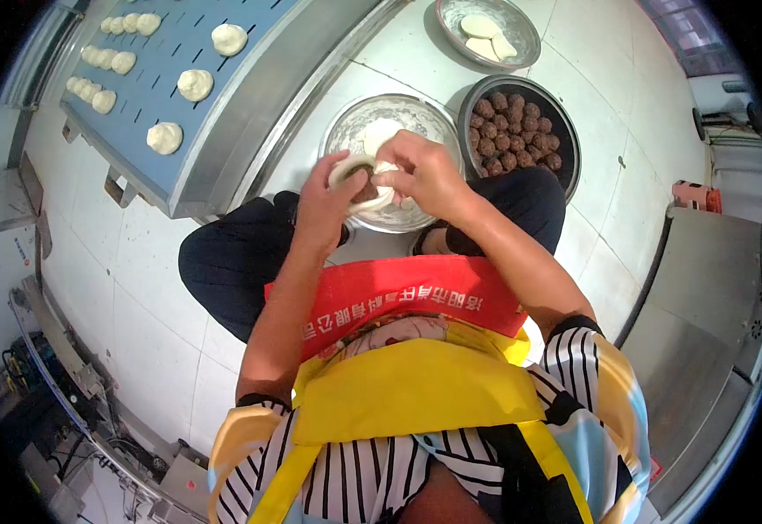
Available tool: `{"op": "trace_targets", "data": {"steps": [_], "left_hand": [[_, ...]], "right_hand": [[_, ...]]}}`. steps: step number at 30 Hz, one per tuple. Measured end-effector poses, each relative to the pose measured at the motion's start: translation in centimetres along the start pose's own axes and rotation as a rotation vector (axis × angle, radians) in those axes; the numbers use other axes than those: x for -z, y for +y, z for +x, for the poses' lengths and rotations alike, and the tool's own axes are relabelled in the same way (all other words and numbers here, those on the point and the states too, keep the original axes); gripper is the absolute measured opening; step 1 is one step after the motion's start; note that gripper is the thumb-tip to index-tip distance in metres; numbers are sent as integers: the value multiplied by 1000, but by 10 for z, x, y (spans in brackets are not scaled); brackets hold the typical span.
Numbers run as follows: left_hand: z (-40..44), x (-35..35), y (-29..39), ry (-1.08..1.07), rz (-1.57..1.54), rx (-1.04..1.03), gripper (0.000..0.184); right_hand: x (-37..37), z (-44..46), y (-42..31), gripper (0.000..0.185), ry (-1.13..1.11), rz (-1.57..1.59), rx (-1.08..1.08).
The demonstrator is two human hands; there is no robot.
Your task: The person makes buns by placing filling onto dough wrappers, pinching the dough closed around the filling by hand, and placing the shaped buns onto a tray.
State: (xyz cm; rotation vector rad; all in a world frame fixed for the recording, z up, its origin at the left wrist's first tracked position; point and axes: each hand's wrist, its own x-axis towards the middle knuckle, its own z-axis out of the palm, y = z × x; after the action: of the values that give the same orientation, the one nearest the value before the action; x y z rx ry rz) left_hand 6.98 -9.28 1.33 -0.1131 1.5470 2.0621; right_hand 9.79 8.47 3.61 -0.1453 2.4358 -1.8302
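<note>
Left hand (327, 194): partly closed, fingers curved around the left side of a dough wrapper (372, 207), with the thumb over the opening against a brown filling ball (365, 185). Right hand (426, 177): nearly closed, thumb and fingertips pinching the right edge of the same wrapper. The wrapper is open at the top, its pale rim standing around the filling, and is held above the floured metal bowl (346, 131). Inside this bowl, beyond the hands, lies a white dough piece (381, 134), partly covered by the right hand.

Directly right of the floured bowl is a dark-rimmed bowl (575, 166) holding many round brown filling balls (514, 131). On the far side, a shallow metal bowl (529, 29) contains 3 flat dough pieces (483, 48). All 3 bowls are set on the white tiled floor (603, 196).

Far left: a metal-framed conveyor (224, 131) with a blue slotted surface (158, 83). Along its right side are 3 white buns (195, 85), spaced apart. Farther left, smaller-looking buns (106, 59) form 3 close-set rows.

The person is seated low, knees bent outward, wearing dark trousers (224, 253), a striped shirt (355, 480) and a yellow and red apron (416, 389). At the right side is a metal cabinet (695, 306); at the near left is metal equipment (75, 375) with cables.
</note>
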Motion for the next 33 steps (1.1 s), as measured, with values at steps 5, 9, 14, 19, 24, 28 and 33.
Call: {"op": "trace_targets", "data": {"steps": [5, 9, 14, 19, 24, 28, 33], "left_hand": [[-3, -4, -3, 56, 200, -99, 31], [-1, 8, -3, -18, 386, -102, 31], [4, 6, 15, -136, 477, -21, 40], [9, -3, -3, 98, -303, 81, 46], [2, -4, -16, 118, -323, 74, 35], [-3, -5, -3, 41, -239, 81, 35], [-7, 4, 3, -46, -99, 118, 39]], "right_hand": [[-4, 5, 4, 9, 2, -23, 34], [-9, 1, 7, 8, 28, 41, 95], [-10, 1, 15, 9, 35, -96, 233], [-15, 7, -5, 19, 302, 271, -180], [-7, 5, 6, 25, 130, -7, 38], [-3, 0, -7, 24, 92, 26, -124], [1, -7, 0, 17, -15, 143, 41]]}}
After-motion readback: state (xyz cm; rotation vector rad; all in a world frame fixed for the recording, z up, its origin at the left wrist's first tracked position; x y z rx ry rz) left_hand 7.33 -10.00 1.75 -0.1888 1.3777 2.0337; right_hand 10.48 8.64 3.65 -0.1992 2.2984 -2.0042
